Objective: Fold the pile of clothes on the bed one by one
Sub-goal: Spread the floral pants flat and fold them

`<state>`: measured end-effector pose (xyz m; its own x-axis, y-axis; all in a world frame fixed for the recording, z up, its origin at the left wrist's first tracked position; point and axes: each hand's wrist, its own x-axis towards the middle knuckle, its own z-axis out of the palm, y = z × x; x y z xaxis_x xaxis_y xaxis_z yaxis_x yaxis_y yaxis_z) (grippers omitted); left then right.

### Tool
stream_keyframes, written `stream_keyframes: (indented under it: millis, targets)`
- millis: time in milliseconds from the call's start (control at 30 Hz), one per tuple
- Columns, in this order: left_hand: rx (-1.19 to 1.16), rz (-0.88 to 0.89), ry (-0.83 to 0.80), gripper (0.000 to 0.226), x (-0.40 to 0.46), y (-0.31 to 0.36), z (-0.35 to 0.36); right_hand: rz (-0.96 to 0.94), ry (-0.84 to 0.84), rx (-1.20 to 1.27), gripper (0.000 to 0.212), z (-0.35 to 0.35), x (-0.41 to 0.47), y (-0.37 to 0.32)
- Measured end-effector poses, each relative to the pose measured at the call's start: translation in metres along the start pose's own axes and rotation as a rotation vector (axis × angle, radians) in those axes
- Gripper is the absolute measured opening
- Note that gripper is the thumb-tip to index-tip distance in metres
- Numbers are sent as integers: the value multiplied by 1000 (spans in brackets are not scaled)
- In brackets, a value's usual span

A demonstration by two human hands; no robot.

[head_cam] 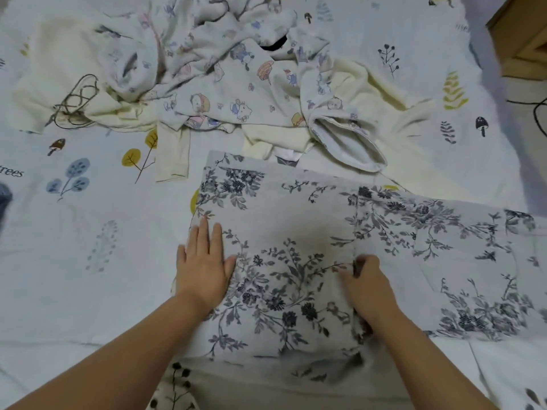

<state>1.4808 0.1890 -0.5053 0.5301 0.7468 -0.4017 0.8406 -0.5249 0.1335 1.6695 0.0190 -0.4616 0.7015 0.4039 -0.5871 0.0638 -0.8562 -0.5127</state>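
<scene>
A grey cloth with a dark floral print (296, 220) lies spread flat on the bed in front of me, partly folded, with a folded edge running down its middle. My left hand (204, 261) presses flat on the cloth's left edge, fingers together and extended. My right hand (367, 285) pinches the folded edge at the cloth's middle. Behind it lies the unfolded pile: a white garment with cartoon animal prints (225, 75) and cream garments (381, 93).
The bed sheet (88, 232) is white with leaf and mushroom prints. A tangle of brown cord (77, 102) lies on the cream fabric at back left. A wooden piece of furniture (521, 37) stands at the top right, with a black cable (535, 113) beside the bed.
</scene>
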Motion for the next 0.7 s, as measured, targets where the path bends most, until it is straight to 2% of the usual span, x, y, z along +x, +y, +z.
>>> stream_keyframes:
  millis: [67, 133, 200, 300, 367, 433, 500, 567, 633, 700]
  targets:
    - [19, 4, 31, 67, 0, 0, 3, -42, 2, 39, 27, -5, 2, -2]
    - [23, 44, 71, 69, -4, -1, 4, -54, 72, 92, 23, -16, 1, -2]
    - [53, 98, 40, 71, -12, -3, 6, -38, 97, 63, 28, -22, -5, 3]
    - [139, 128, -71, 81, -21, -7, 13, -10, -85, -120, 60, -13, -20, 12]
    - [100, 119, -55, 84, -24, -1, 9, 25, -188, -155, 77, -8, -23, 15]
    - [92, 290, -10, 83, -35, 10, 3, 30, -212, -294, 76, -13, -18, 15]
    - [146, 563, -30, 78, -49, 22, 7, -50, -96, -464, 59, -18, -10, 11]
    - [280, 704, -96, 74, -61, 28, 16, -134, 36, -348, 56, -16, 2, 0]
    - [345, 712, -105, 74, -61, 30, 23, -187, 125, -77, 54, -11, 24, -14]
    - [358, 720, -111, 75, -59, 33, 21, -179, 151, 124, 38, -7, 50, -28]
